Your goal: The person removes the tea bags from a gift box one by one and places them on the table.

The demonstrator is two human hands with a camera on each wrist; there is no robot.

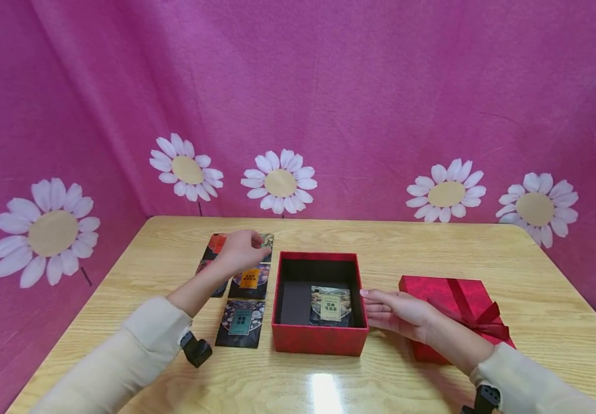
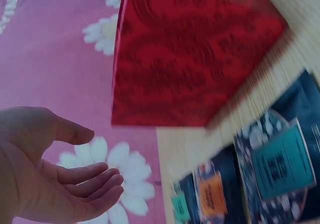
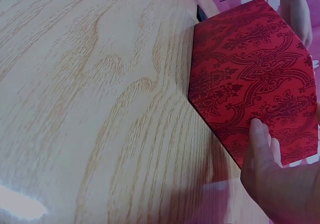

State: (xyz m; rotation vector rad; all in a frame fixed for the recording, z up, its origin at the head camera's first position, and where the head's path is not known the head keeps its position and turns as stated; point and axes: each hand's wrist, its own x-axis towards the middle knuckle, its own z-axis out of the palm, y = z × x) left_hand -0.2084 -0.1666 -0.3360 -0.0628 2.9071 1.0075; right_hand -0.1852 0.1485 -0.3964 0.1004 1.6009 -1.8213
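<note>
My left hand, holding nothing, hovers over the flat tea sachets left of the box; the left wrist view shows its fingers loosely bent. Beneath and around it lie a red-labelled sachet, an orange-labelled sachet and a teal-labelled sachet, with others partly hidden. An open red patterned box stands beside them. Inside, a green-labelled tea sachet leans at the right. My right hand touches the box's right side with straight fingers, the thumb at the rim.
Right of the box, behind my right forearm, sits the red lid with its ribbon bow. Everything rests on a wood-grain table. A pink curtain with printed daisies hangs behind and to the left.
</note>
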